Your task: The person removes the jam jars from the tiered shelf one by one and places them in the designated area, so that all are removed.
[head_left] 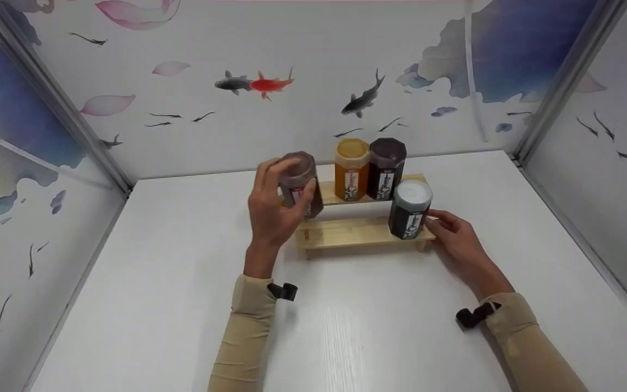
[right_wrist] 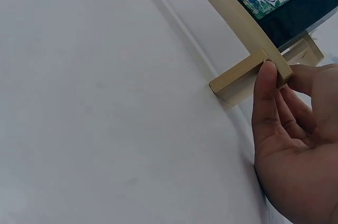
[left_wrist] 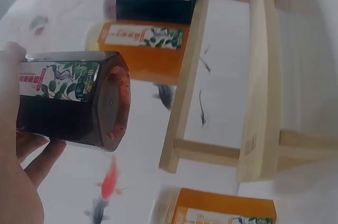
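Note:
My left hand (head_left: pixel 272 209) grips a dark reddish-brown jar (head_left: pixel 309 198) around its lid end, in the air over the left end of a two-step wooden rack (head_left: pixel 340 234). In the left wrist view the jar's label and base (left_wrist: pixel 110 102) show, apart from the wood. My right hand (head_left: pixel 458 239) pinches the right end of the rack's lower step between thumb and fingers, as the right wrist view shows at the step's end (right_wrist: pixel 285 73). Close by on that step stands a dark jar with a pale lid (head_left: pixel 411 212).
On the upper step an orange jar (head_left: pixel 350 174) and a dark purple jar (head_left: pixel 387 171) stand side by side. Another orange jar (left_wrist: pixel 222 208) is beyond the rack's left end, mostly hidden by my left hand in the head view. Printed walls (head_left: pixel 313 125) enclose the white table (head_left: pixel 183 272).

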Demonstrator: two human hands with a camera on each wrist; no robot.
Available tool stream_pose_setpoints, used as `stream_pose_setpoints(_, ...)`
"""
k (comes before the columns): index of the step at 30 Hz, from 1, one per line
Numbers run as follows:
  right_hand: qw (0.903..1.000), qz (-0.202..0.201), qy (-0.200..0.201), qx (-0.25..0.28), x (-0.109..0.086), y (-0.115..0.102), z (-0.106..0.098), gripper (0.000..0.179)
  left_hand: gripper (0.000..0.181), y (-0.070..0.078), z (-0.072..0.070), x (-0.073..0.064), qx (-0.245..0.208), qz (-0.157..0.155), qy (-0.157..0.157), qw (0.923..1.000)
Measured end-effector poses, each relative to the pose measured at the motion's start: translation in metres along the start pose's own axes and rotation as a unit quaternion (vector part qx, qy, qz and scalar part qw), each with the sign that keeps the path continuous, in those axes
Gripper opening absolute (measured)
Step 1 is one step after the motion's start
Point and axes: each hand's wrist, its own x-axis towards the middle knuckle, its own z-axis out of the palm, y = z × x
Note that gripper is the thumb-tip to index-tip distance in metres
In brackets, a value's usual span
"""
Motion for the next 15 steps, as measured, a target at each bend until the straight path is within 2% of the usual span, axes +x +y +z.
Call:
stream_pose_setpoints(4,1.0,0.001,0.003,-0.007,0.0,0.0,-0.001,0.062,0.048,-0.018,-0.013,0.001,0.005,-0.02,0.041,0.9989)
stream_pose_setpoints(8,1.0,0.002,0.004,-0.004,-0.001,0.001,-0.001,0.061,0.049,-0.034,-0.022,-0.002,0.004,-0.052,0.079,0.9955)
stream_pose_setpoints(15,1.0,0.004,0.0,0.002,0.0,0.0,0.0,0.063,0.045,-0.058,-0.037,-0.01,0.035,-0.113,0.116,0.9861)
